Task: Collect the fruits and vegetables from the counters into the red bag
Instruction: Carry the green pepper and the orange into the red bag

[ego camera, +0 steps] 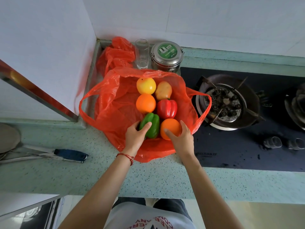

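The red bag (113,103) lies spread open on the speckled counter (115,179). Inside it sit a yellow apple (146,85), a mango (163,90), an orange (145,103) and a red bell pepper (167,108). My left hand (135,137) grips a green bell pepper (152,124) at the bag's near side. Beside it, my right hand (181,138) holds a second orange (170,128), fingers curled round it.
A second crumpled red bag (118,53), a glass (142,53) and a steel tin (166,56) stand at the back. A gas stove burner (226,101) is right of the bag. A blue-handled knife (69,154) lies at the left.
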Demonstrator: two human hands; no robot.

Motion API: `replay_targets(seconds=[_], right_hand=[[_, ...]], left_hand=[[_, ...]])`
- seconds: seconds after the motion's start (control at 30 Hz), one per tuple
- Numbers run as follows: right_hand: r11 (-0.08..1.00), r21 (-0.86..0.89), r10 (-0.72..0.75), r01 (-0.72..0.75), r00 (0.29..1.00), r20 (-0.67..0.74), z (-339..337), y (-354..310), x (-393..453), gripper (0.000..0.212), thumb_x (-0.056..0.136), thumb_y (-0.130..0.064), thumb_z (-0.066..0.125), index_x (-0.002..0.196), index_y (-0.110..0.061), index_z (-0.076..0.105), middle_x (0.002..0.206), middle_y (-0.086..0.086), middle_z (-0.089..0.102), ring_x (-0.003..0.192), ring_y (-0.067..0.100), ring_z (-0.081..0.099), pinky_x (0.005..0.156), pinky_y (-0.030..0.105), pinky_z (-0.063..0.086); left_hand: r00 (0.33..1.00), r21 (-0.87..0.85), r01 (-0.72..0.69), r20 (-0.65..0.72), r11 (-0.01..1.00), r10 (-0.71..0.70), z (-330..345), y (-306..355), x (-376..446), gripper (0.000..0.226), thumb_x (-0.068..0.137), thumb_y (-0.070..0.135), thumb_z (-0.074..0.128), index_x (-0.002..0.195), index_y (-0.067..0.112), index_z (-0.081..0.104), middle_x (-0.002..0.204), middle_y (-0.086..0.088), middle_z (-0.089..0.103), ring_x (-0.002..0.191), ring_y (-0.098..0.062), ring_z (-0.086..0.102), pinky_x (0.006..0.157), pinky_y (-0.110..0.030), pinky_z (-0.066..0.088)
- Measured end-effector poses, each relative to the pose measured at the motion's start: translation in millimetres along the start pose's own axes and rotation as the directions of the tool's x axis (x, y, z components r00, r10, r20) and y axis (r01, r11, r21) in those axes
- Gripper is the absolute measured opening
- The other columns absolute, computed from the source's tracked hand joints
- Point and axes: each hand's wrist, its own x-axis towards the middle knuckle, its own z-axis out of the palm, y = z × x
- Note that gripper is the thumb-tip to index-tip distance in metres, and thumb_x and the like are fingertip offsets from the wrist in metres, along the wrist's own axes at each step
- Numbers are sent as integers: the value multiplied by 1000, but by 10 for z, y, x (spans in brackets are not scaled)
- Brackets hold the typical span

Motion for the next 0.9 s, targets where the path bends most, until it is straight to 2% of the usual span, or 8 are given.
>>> replay_targets(seconds=[0.13,0.3,0.4,0.5,0.57,0.63,0.77,0.9], right_hand=[[998,-50,-47,46,998,-31,-40,-3,-59,78,82,-44,64,144,-17,27,148,5,35,134,22,33,103,35,34],[988,-86,-138,128,984,-114,-74,41,-176,69,84,-41,62,142,-17,33,147,4,38,134,19,34,102,30,33],[976,-140,-189,167,968,-163,-92,93,-270,65,86,-42,59,141,-17,35,146,4,38,134,18,35,101,33,37],[957,-237,-220,170,954,-203,-115,181,-391,61,88,-42,56,140,-15,37,146,4,38,136,19,32,97,38,42],[940,-300,-241,166,942,-234,-136,268,-476,60,88,-41,56,138,-14,39,145,6,39,134,21,33,94,41,45],[929,-345,-236,137,935,-266,-165,374,-560,59,88,-41,55,137,-11,41,145,9,40,135,24,34,96,44,46],[921,-388,-194,45,915,-353,-284,616,-741,59,89,-38,56,135,-5,42,145,15,40,135,30,35,103,46,41],[912,-404,-136,-65,884,-448,-494,886,-952,58,90,-39,54,136,-6,41,146,15,38,136,31,33,105,46,36]], left_hand=[[999,47,-32,1,998,32,-52,10,-33,36,79,40,66,107,18,64,99,-2,69,95,-20,64,85,-39,52],[992,203,-118,-16,972,123,-98,37,-126,59,83,34,63,131,6,46,134,-13,51,125,-24,45,100,-27,32],[965,315,-250,3,916,263,-143,12,-186,59,84,31,63,132,3,44,135,-17,48,128,-26,41,101,-25,28],[905,406,-412,77,816,418,-159,-18,-233,58,84,33,61,129,0,47,133,-21,49,127,-31,42,104,-32,33],[847,456,-520,163,723,506,-124,-38,-255,62,82,42,53,127,-1,49,130,-23,51,124,-35,45,103,-43,40],[789,507,-602,259,616,558,-67,-39,-271,63,82,45,48,126,-1,49,130,-24,51,123,-38,46,102,-47,40],[669,554,-729,454,401,589,105,17,-337,59,84,43,47,126,2,49,130,-20,53,123,-37,47,101,-48,40],[546,516,-826,633,227,548,362,100,-469,58,83,43,44,121,1,53,125,-19,57,119,-39,51,95,-54,44]])
